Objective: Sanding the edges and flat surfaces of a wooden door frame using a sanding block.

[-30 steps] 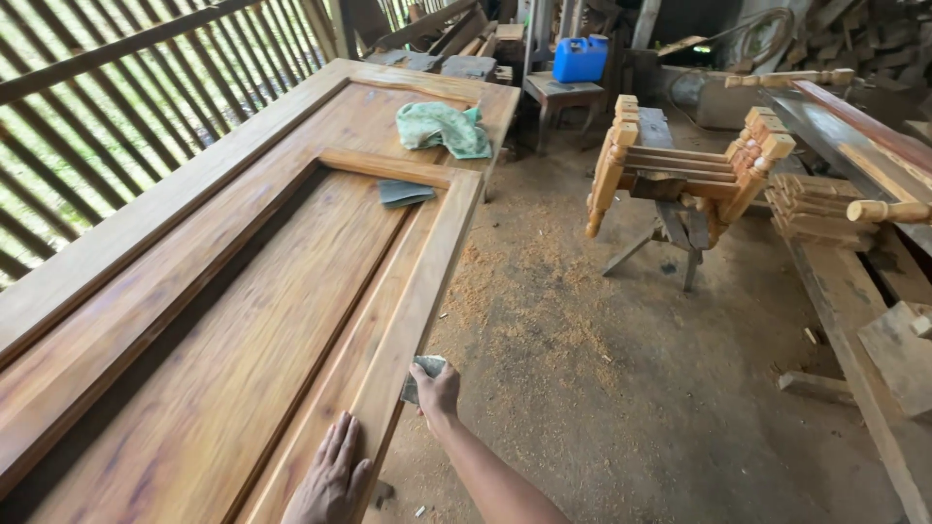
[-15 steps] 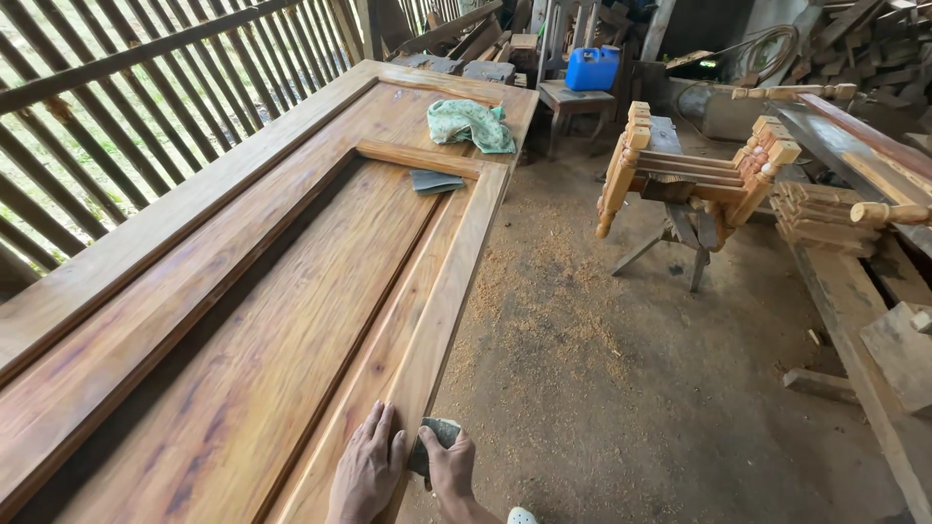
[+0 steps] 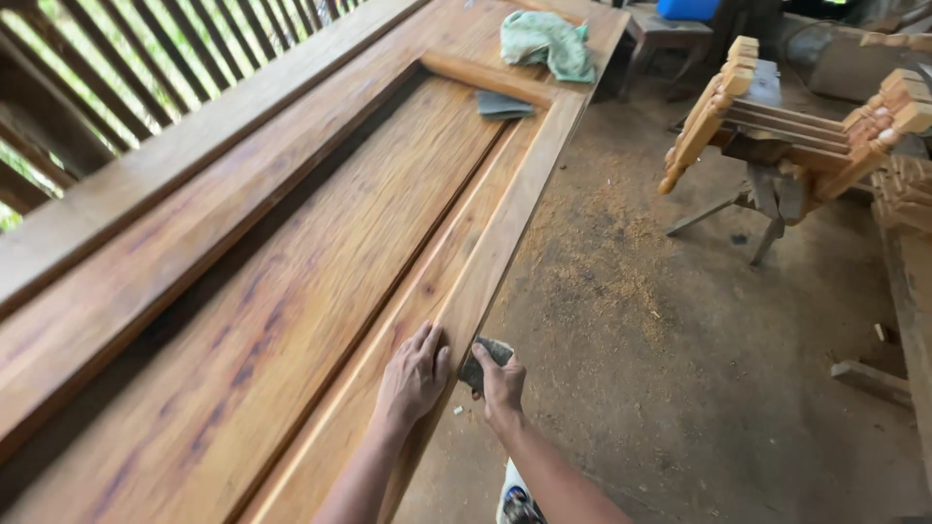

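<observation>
Currently left hand (image 3: pixel 413 374) flat, open on wooden door frame (image 3: pixel 291 252); right hand (image 3: pixel 501 381) gripping sandpaper piece (image 3: pixel 482 357) against frame's side edge.

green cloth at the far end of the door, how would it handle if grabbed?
The green cloth lies crumpled in soft folds, so probably floppy and light. It will likely drape and bunch rather than hold shape. On the door, it should drag rather than roll.

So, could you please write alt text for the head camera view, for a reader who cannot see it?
A person's left hand lies flat on the edge of a large wooden door panel while the right hand presses a grey sanding pad against its side. A green cloth lies at the far end.
</observation>
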